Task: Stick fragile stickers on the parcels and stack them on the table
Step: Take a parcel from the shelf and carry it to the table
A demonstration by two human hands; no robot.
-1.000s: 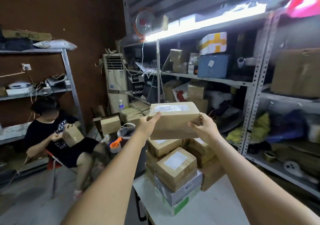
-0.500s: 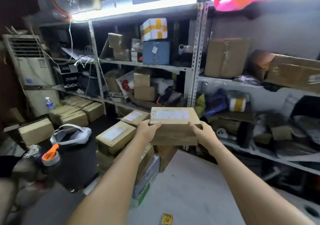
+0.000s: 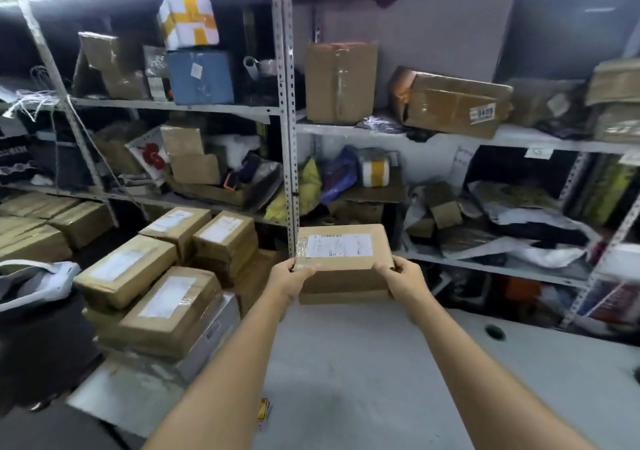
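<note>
A brown cardboard parcel (image 3: 344, 262) with a white shipping label on top sits between both hands, over the far part of the grey table (image 3: 381, 363). My left hand (image 3: 289, 276) grips its left end and my right hand (image 3: 403, 278) grips its right end. The parcel appears to rest on another flat brown box (image 3: 343, 297) whose edge shows beneath it; whether it touches is unclear. A stack of labelled brown parcels (image 3: 166, 304) stands at the table's left side. A small yellow and red sticker pack (image 3: 264, 411) lies on the table between my forearms.
Metal shelving (image 3: 289, 120) packed with boxes and bags runs behind the table. More brown parcels (image 3: 221, 238) stand behind the left stack. A round cable hole (image 3: 493, 330) is in the table at the right. A white bag (image 3: 38, 276) lies at far left.
The view has swung right, away from the seated person. Both hands have carried the parcel rightward and lower, to the far part of the table.
</note>
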